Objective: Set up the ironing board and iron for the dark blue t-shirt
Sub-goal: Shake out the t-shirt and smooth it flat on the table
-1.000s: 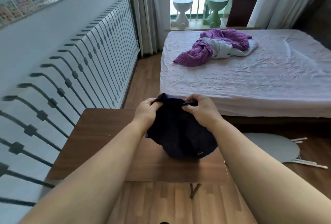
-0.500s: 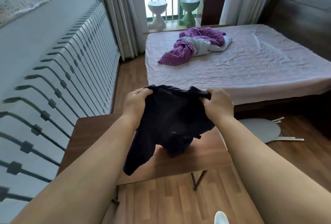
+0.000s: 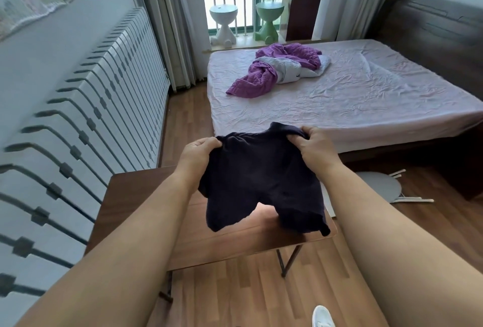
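The dark blue t-shirt (image 3: pixel 261 183) hangs in the air above the small wooden table (image 3: pixel 136 196), stretched between both hands. My left hand (image 3: pixel 198 153) grips its upper left edge and my right hand (image 3: pixel 316 147) grips its upper right edge. The shirt's lower ends dangle just over the tabletop. A grey ironing board (image 3: pixel 379 187) lies flat on the floor to the right, its white legs (image 3: pixel 410 199) folded beside it and partly hidden by my right arm. No iron shows in this view.
A bed (image 3: pixel 366 96) with a pink sheet stands ahead, with a purple and white bundle of laundry (image 3: pixel 277 70) on it. A white radiator cover (image 3: pixel 91 117) lines the left wall. Two stools (image 3: pixel 245 23) stand by the window. Wooden floor (image 3: pixel 235 295) lies below, where my white shoe (image 3: pixel 322 316) shows.
Both hands have lifted the bunched t-shirt off the table and moved apart, spreading it out. My view has swung to the right and up, showing more of the bed.
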